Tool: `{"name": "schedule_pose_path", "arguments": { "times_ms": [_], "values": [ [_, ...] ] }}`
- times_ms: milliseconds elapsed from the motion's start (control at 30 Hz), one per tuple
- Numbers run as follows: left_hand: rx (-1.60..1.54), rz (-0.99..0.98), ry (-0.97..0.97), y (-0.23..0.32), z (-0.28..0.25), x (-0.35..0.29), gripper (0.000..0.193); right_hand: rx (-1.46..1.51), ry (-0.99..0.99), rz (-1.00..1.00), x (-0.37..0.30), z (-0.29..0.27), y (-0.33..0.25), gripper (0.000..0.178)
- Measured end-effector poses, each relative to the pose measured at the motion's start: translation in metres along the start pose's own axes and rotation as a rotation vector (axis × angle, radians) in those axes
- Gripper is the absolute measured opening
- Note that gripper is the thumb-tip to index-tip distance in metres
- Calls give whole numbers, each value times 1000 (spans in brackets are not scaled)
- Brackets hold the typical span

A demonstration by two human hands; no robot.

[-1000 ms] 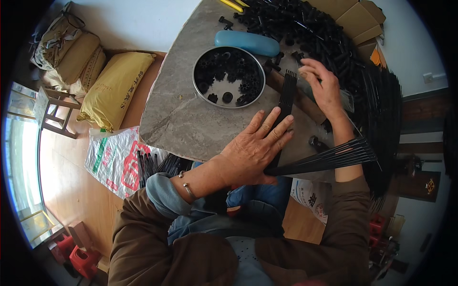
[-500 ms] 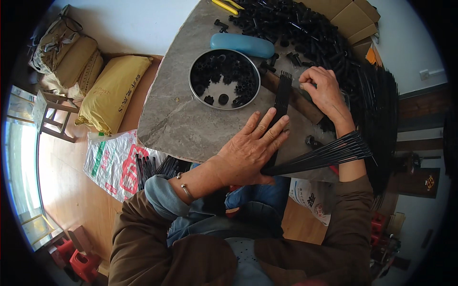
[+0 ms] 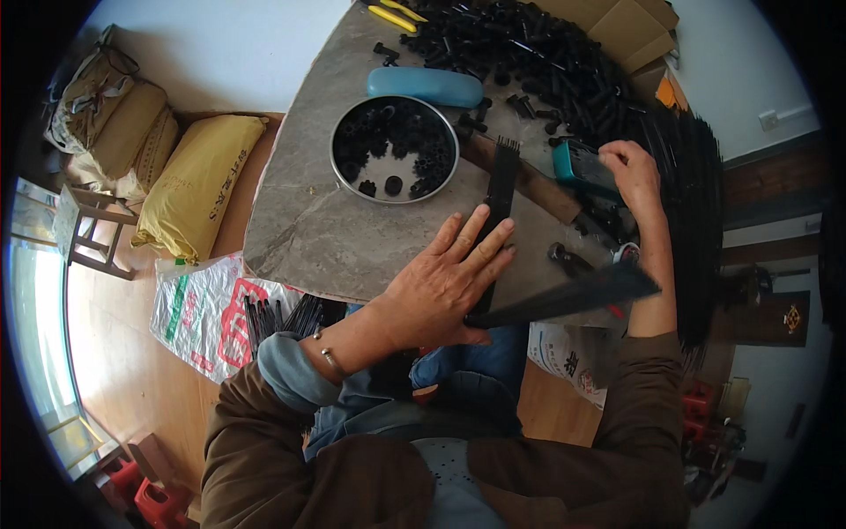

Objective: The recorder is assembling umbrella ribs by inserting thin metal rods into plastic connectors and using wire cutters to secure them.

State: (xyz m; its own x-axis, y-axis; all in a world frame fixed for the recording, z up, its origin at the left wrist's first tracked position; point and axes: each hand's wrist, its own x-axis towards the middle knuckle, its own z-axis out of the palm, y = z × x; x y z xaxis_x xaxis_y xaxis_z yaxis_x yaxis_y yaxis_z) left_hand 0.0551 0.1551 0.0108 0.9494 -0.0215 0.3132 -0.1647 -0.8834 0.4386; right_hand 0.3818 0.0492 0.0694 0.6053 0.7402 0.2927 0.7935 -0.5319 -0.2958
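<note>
My left hand point(image 3: 445, 278) lies over a bundle of thin black rods point(image 3: 502, 189) at the table's near edge, its long fingers stretched along them and the thumb below. One end of the bundle points away from me with its tips side by side. Another length of the rods point(image 3: 573, 297) fans out rightward from under the palm, blurred. My right hand point(image 3: 634, 181) is raised with fingers curled together beside a small teal-edged box point(image 3: 577, 167). What the right fingertips hold, if anything, is hidden.
A round metal tin point(image 3: 333, 154) holds small black ribbed parts. Behind it lie a blue case point(image 3: 425, 86), yellow-handled pliers point(image 3: 392, 18) and a heap of black plastic parts point(image 3: 546, 53). A wooden bar point(image 3: 538, 185) crosses the table; long black rods point(image 3: 696, 212) stand at the right.
My right hand has moved to the right and slightly down, uncovering the teal-edged box. The fanned rods have swung a little. The left hand keeps its place on the bundle.
</note>
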Motion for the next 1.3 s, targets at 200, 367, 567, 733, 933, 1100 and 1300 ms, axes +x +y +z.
{"name": "schedule_pose_path", "arguments": {
  "times_ms": [200, 367, 567, 733, 933, 1100, 1300],
  "values": [
    [47, -4, -62, 7, 0, -3, 99, -139, -83, 41, -12, -4, 8, 15],
    [21, -13, -56, 8, 0, -2, 102, -236, 7, -91, -12, -11, 7, 12],
    [18, -8, -57, 8, 0, -2, 99, 127, 62, -336, -19, 6, -43, 12],
    [15, -5, -40, 7, 1, -3, 100, 39, -164, -326, -27, 29, -78, 16],
    [-13, -5, -35, 6, 2, -4, 100, 30, -182, -331, -23, 31, -78, 15],
    [-23, -5, -36, 5, 1, -4, 100, 27, -190, -348, -22, 34, -81, 15],
    [-14, -9, -45, 5, 1, -5, 100, 47, -193, -344, -21, 36, -80, 15]
  ]
}}
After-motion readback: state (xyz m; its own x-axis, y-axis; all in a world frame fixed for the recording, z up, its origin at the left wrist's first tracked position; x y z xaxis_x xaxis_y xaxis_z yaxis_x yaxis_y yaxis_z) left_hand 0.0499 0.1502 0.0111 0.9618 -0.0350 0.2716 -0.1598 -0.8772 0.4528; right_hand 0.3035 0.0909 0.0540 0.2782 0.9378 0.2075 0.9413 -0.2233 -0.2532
